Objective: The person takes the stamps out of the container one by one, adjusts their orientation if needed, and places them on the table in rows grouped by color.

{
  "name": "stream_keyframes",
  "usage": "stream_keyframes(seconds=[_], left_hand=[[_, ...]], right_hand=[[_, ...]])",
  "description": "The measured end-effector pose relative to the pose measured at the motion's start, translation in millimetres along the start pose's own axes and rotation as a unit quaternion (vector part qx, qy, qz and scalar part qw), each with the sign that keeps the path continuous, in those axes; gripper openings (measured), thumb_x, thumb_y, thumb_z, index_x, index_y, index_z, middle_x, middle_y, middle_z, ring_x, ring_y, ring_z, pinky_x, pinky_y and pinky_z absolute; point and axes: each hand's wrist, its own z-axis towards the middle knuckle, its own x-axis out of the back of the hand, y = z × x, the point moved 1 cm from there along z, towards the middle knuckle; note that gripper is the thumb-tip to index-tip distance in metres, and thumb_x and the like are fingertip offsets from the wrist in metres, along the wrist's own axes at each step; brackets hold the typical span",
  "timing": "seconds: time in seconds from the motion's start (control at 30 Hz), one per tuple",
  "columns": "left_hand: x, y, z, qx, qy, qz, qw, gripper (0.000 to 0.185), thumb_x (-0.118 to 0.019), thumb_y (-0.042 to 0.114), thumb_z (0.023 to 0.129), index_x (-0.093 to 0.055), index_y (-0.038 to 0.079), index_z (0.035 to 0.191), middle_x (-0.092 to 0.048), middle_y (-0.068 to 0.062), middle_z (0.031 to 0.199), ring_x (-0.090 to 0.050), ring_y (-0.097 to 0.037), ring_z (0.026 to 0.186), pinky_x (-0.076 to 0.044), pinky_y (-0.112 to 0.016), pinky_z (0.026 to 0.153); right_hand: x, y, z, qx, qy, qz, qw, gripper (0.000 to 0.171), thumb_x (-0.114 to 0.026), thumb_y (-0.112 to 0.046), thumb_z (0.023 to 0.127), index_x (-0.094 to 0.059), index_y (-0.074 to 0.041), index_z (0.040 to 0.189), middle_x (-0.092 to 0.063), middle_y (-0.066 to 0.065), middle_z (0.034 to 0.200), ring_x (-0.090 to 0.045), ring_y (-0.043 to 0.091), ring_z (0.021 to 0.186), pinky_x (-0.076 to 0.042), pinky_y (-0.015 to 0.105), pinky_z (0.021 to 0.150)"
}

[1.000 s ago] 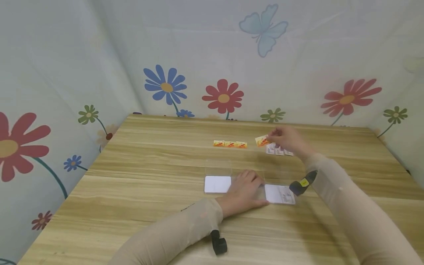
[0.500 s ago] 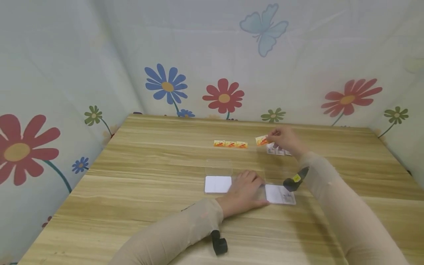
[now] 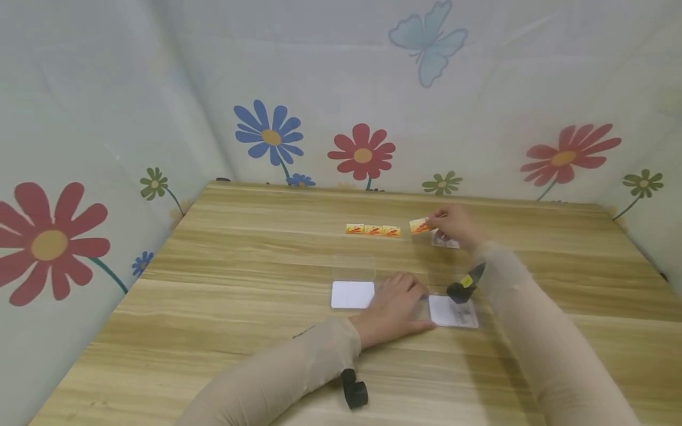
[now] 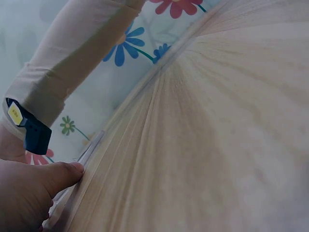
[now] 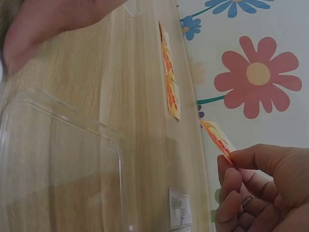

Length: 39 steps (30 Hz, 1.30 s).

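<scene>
My right hand pinches a small orange card just above the table, right of a row of three orange cards. Small white cards lie under that hand. My left hand rests flat on the table between two clear plastic boxes, one on its left and one on its right, its thumb touching the right box's edge.
The wooden table is walled in by flowered cloth at the back and both sides. A clear box wall fills the lower left of the right wrist view. Black wrist straps sit on both sleeves.
The right hand has drawn slightly away and lower with the orange card, closer to the row of three. The left hand stays in place.
</scene>
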Motion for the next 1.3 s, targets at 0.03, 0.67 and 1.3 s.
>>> stream_keyframes(seconds=[0.03, 0.67, 1.3], left_hand=[[-0.2, 0.1, 0.2, -0.001, 0.001, 0.001, 1.0000, 0.054, -0.056, 0.061, 0.075, -0.056, 0.021, 0.111, -0.050, 0.005, 0.112, -0.044, -0.012, 0.109, -0.036, -0.030, 0.098], [-1.1, 2.4, 0.5, -0.003, 0.008, 0.011, 0.9999, 0.052, -0.058, 0.061, 0.074, -0.056, 0.023, 0.109, -0.049, 0.006, 0.109, -0.044, -0.011, 0.106, -0.037, -0.028, 0.095], [-0.7, 3.0, -1.6, 0.000, 0.007, 0.020, 0.9998, 0.052, -0.057, 0.062, 0.074, -0.056, 0.022, 0.108, -0.049, 0.006, 0.109, -0.044, -0.011, 0.106, -0.037, -0.028, 0.095]], right_hand=[[-1.1, 0.6, 0.8, -0.005, -0.001, 0.003, 1.000, 0.025, -0.051, -0.016, 0.089, -0.052, 0.007, 0.100, -0.058, 0.015, 0.091, -0.055, 0.014, 0.066, -0.047, 0.024, 0.060], [-16.3, 7.8, 11.7, -0.040, 0.017, 0.015, 0.999, 0.027, -0.053, -0.011, 0.082, -0.057, 0.008, 0.101, -0.055, 0.000, 0.065, -0.052, 0.007, 0.055, -0.047, 0.020, 0.053], [-21.9, 4.8, 12.1, 0.002, 0.016, -0.098, 0.995, 0.018, -0.054, -0.014, 0.080, -0.059, 0.003, 0.083, -0.058, 0.002, 0.060, -0.050, 0.010, 0.051, -0.043, 0.020, 0.051]])
